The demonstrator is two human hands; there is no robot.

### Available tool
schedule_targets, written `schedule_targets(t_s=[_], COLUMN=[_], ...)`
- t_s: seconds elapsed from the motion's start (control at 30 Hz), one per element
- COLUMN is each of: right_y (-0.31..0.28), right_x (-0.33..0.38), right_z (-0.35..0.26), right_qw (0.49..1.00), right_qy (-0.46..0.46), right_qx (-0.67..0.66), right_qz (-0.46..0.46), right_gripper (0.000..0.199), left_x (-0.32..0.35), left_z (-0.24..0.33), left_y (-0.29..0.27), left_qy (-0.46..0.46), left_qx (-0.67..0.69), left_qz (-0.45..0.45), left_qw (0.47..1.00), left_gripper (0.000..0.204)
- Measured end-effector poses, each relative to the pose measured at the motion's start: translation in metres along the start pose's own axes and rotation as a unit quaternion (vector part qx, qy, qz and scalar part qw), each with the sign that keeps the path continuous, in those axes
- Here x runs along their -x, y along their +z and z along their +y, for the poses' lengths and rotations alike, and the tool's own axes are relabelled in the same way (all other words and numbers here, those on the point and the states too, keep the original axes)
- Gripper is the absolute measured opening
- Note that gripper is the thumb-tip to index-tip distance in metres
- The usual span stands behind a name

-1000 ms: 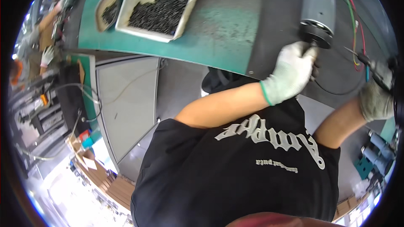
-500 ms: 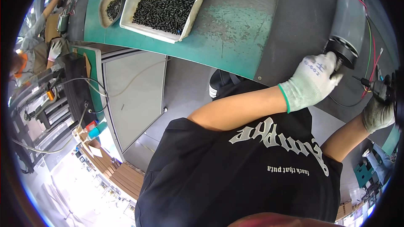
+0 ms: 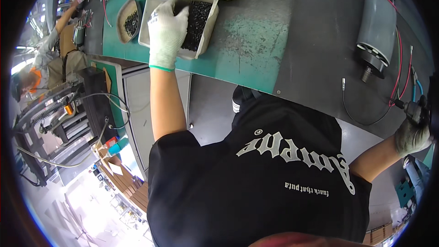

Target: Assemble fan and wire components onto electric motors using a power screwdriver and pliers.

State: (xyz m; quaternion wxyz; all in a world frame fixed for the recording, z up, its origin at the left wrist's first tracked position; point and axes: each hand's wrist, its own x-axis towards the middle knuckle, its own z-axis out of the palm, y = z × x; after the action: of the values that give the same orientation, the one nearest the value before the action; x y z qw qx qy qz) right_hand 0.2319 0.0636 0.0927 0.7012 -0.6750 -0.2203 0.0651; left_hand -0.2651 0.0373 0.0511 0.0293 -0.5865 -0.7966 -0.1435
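Black parts by left hand, fingers curled, hold unclear; dark tool in right hand; white shirt lettering

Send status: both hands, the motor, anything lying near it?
Left hand at nearer white bin of black parts, grip unclear. Right hand gripping dark tool. Grey motor lying on dark mat, untouched. Black wire close by.
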Motion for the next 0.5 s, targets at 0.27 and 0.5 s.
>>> schedule_targets(t_s=[0.27, 0.5], right_y=[-0.030, -0.024], right_x=[-0.008, 0.019], right_z=[0.033, -0.031], right_qw=[0.926, 0.809], right_qy=[-0.071, 0.102], right_qx=[-0.224, -0.430], right_qz=[-0.296, -0.387], right_gripper=[0.034, 0.031], left_x=[0.013, 0.093], left_z=[0.009, 0.165], left_y=[-0.006, -0.011], left_qy=[0.035, -0.144], left_qx=[0.002, 0.898], left_qz=[0.027, -0.199], left_qw=[0.999, 0.365], left_gripper=[0.026, 0.028])
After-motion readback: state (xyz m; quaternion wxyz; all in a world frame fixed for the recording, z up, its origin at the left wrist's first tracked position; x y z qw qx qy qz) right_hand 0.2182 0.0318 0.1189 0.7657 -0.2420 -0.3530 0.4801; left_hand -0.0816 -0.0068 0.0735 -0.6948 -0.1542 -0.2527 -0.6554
